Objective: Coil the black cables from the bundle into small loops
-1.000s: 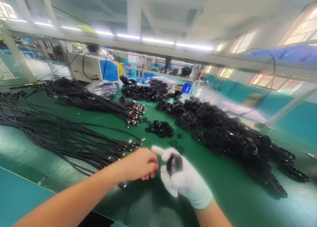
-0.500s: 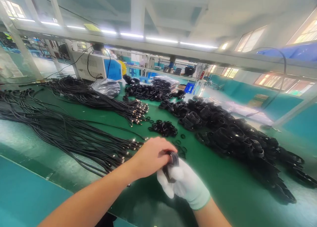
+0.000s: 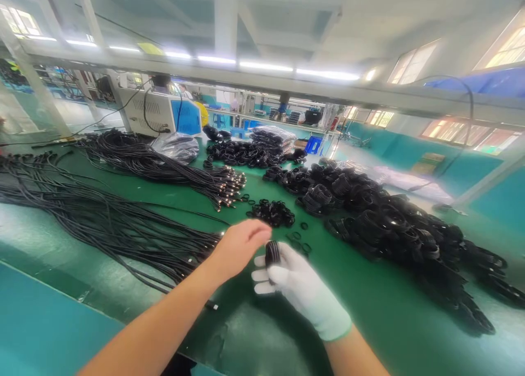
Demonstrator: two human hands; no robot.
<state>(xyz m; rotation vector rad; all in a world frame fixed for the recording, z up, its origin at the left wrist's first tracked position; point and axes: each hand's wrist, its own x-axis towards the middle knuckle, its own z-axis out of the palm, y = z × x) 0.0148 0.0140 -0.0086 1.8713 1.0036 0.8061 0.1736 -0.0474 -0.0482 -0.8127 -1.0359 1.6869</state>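
Head view, looking down at a green table (image 3: 348, 277) where two hands meet at the lower middle. The right hand (image 3: 303, 286), in a white glove, grips a small black coil (image 3: 272, 254) of cable, raised above the table, its thumb pressed on the near side. The left hand (image 3: 233, 250), bare, has its fingers bent just beside the top of that coil; whether they touch it or pinch anything, I cannot tell. Just beyond the hands is a small heap of black rings (image 3: 272, 213). To the right spreads a large pile of coils (image 3: 381, 217). On the left lie two bunches of long black cables, the near bunch (image 3: 118, 223) and the far bunch (image 3: 164, 168), with a plastic bag (image 3: 176, 148) and a grey-and-blue machine (image 3: 153, 111) behind.
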